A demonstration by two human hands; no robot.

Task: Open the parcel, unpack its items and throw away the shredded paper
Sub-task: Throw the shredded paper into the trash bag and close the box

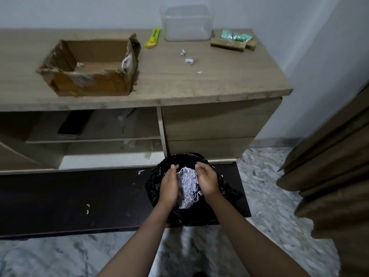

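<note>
Both hands hover over a black-lined waste bin [153,184] on the floor. A heap of white shredded paper [188,186] lies in the bin between them. My left hand [169,186] and my right hand [206,179] flank the heap with fingers loosely curled and apart; neither clearly grips paper. The torn, opened cardboard parcel [89,84] sits on the left of the wooden desk [199,90], with a little shredded paper [126,61] left inside. The unpacked items [234,42], green-wrapped pieces on brown blocks, lie at the desk's back right.
A yellow-green box cutter [152,38] and a clear plastic container [186,23] stand at the desk's back. Paper scraps [188,60] dot the desktop and the dark mat [60,196]. Drawers face me behind the bin; a brown curtain [335,176] hangs right.
</note>
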